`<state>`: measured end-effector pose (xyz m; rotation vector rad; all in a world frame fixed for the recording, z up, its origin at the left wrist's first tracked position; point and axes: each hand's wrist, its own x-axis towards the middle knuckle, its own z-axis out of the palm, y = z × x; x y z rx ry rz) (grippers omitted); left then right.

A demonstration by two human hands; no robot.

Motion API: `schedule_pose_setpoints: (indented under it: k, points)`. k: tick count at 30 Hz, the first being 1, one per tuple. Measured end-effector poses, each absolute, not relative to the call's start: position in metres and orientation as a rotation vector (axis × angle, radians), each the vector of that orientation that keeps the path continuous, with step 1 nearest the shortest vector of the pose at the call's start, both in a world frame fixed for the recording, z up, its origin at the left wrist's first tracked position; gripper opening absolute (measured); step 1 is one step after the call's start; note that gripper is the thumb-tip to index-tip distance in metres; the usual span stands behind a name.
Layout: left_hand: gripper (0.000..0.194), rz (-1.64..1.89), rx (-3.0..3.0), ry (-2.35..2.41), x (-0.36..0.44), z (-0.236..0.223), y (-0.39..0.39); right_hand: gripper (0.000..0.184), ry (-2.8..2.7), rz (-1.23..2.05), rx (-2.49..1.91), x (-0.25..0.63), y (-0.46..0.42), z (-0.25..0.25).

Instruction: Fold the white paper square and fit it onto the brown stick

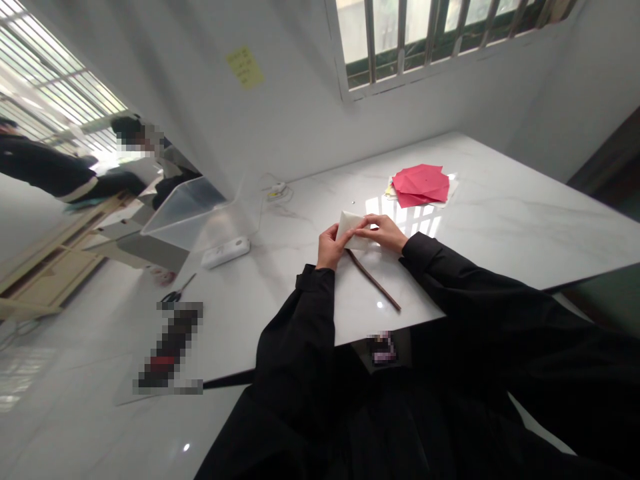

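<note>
It looks like a shared workroom or office, though exactly which cannot be told. A marble-patterned table (530,207) stands against a plain white wall (300,100) with a handwritten yellow note (245,67) stuck on it and a barred window (415,37). Scissors (173,296) and red paper sheets (421,186) lie out, while other people (45,163) sit near wooden furniture (70,270) at the left.

My glossy white marble-look table (525,207) has a thin brown stick (373,280) on it, a red-and-cream paper pile (421,185) beyond that stick, plus an oblong white plastic block (226,253) and black-handled scissors (171,297) left of it.
</note>
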<state>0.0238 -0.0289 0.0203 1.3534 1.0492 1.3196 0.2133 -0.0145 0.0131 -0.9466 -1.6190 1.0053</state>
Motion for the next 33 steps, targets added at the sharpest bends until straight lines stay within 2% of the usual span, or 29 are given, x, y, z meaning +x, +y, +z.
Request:
schedule_pose_setpoints:
  k: [12, 20, 33]
  points:
    - [0.045, 1.346, 1.345, 1.061, 0.023, 0.019, -0.026, 0.039, -1.687, 0.969, -0.950, 0.216, -0.012, 0.012]
    - [0.049, 1.337, 1.320, 1.054, 0.024, 0.019, -0.026, 0.040, -1.697, 0.930, -0.923, 0.216, -0.010, 0.007]
    - [0.045, 1.337, 1.272, 1.014, 0.021, 0.016, -0.025, 0.033, -1.682, 0.900, -0.962, 0.216, -0.010, 0.004]
